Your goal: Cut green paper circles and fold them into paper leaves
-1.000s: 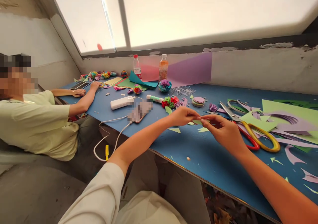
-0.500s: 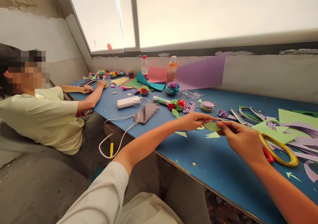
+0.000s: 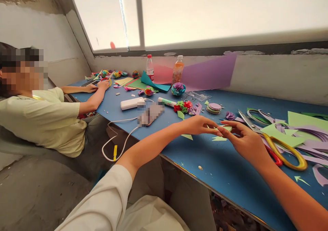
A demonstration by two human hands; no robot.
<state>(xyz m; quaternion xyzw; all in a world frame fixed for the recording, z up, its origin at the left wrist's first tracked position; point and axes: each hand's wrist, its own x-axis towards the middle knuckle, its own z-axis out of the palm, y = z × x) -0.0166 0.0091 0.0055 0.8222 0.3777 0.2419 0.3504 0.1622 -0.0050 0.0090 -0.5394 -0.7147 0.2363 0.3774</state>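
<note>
Blue craft table point(image 3: 225, 176) under a window, left hand point(image 3: 198, 125) and right hand point(image 3: 243, 140) fingertips pinching a small green paper piece point(image 3: 225, 128) between them, bottle point(image 3: 149, 68) label unreadable.

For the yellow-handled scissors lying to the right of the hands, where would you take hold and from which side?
Probably by the handle loops. The yellow-handled scissors lie flat on the blue table, blades pointing away toward the wall and the big yellow loop toward the near edge. Coming from the near side with the right hand, the closer one, reaches the loops first and stays clear of the blades.
</note>
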